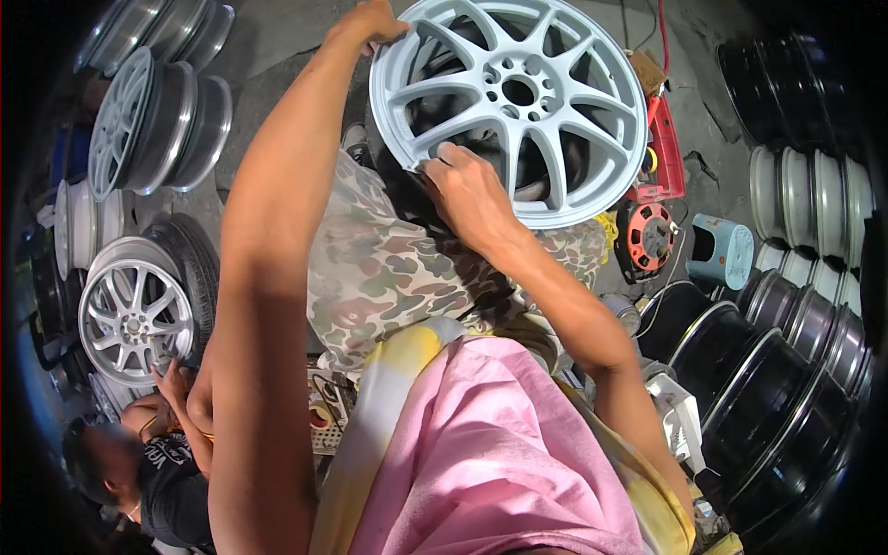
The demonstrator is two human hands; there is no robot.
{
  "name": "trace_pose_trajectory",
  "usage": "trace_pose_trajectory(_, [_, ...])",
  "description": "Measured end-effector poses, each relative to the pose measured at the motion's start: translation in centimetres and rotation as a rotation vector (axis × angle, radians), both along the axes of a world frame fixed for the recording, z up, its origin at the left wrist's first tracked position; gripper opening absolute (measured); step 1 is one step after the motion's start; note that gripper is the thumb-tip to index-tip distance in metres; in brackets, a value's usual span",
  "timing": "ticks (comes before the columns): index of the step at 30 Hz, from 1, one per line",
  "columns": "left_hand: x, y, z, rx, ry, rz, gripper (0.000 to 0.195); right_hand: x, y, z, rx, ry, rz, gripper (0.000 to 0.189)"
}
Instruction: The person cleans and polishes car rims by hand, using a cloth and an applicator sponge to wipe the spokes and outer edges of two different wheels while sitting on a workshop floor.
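Observation:
A pale blue-grey multi-spoke alloy wheel (479, 87) stands before me, tilted face up towards me. My left hand (371, 26) grips its outer lip at the upper left, fingertips curling behind the edge. At the lower left of the lip, my right hand (468, 187) bends its fingers against the metal. A small pale piece (416, 167) shows under the right fingertips; its kind is unclear. Behind the spokes is a dark gap around the centre bore. Camouflage trousers (388, 257) cover my legs just below the wheel.
Stacked alloy wheels line the left (163, 125) and black barrels (756, 374) the right. A red cable reel (649, 237), a red tray (667, 149) and a blue-grey plastic stool (721, 251) stand right of the wheel. At lower left a co-worker (170, 479) touches a silver wheel (135, 322).

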State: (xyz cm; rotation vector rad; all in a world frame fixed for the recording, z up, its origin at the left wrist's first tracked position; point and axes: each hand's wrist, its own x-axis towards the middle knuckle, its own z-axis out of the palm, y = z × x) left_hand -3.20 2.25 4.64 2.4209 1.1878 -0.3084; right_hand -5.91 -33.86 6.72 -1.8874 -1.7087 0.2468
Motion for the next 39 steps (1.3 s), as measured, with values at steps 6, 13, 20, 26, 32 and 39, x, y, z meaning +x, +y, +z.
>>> trace_pose_trajectory(6, [-1.4, -0.7, 1.1, -0.127, -0.010, -0.016, 0.043, 2.8, -5.6, 1.6, -0.144, 0.028, 0.027, 0.018])
trace_pose_trajectory(13, [-0.5, -2.3, 2.3, -0.011, 0.034, -0.042, 0.042, -0.4, 7.6, -1.1, 0.034, 0.058, -0.130, 0.009])
trace_pose_trajectory(20, [-2.6, -0.2, 0.7, -0.143, -0.097, -0.031, 0.041, 0.0, 0.4, 0.0, -0.055, 0.133, -0.087, 0.007])
trace_pose_trajectory(26, [-0.8, -0.6, 0.2, -0.077, -0.017, -0.060, 0.042, -0.4, 9.5, -1.0, 0.061, 0.069, -0.192, 0.007])
trace_pose_trajectory(32, [-1.8, -0.9, 1.5, -0.150, -0.057, 0.016, 0.045, -0.7, 3.7, 0.2, 0.013, 0.095, -0.108, 0.012])
trace_pose_trajectory(39, [-3.4, 0.9, 0.4, -0.140, -0.160, 0.024, 0.072, 1.8, 18.4, -3.5, 0.238, -0.018, -0.238, 0.013])
